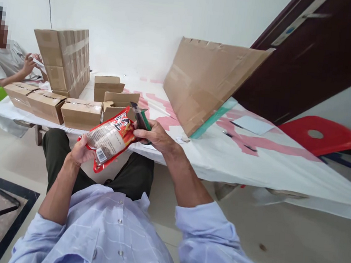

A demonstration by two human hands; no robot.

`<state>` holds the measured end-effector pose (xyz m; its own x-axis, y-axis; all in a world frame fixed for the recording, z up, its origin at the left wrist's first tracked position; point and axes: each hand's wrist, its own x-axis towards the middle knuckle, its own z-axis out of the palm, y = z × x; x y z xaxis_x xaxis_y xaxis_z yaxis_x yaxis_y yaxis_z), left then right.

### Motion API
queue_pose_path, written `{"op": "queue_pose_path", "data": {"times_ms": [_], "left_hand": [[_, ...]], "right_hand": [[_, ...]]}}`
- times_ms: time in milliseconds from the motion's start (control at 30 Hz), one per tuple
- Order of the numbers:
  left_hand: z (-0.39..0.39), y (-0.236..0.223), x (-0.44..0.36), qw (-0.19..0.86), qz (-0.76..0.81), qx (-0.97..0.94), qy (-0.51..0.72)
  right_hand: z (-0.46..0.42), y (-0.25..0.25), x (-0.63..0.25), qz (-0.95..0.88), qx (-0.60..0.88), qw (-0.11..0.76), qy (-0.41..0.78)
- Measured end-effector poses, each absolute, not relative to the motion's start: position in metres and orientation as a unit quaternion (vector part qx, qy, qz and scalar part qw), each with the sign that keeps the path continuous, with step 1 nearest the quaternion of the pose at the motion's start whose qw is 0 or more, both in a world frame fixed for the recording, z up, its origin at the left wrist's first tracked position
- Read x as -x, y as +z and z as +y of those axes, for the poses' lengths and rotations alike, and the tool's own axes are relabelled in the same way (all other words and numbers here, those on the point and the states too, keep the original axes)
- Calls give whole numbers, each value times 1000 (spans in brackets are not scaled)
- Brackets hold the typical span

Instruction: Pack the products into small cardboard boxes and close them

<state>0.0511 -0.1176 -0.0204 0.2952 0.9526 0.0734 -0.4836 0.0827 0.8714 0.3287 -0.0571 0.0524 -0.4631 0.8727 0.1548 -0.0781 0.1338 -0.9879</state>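
Between hands (pixel 83 149): red packet (pixel 112 138), dark lettering, barcode; right also grips cutter (pixel 141 117).

The pouch (pixel 107 143) at nine o'clock is glossy, crinkled plastic, and the cutter (pixel 143 120) beside it has a smooth green casing. Matt brown cardboard forms the box stack (pixel 68 63) at ten and the panel (pixel 205 82) at one, both crossed by shiny tape. The stool (pixel 334 137) at three is smooth red plastic; the shirt (pixel 114 234) at seven, soft matt cloth.
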Motion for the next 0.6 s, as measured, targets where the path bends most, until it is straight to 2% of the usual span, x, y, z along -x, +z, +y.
{"op": "queue_pose_path", "data": {"times_ms": [300,600], "left_hand": [[-120,10,-36,647,299,-484,508],[-97,44,-57,588,321,-493,555]], "right_hand": [[-43,59,-332,-635,300,405,585],[-35,62,-329,-612,301,477,554]]}}
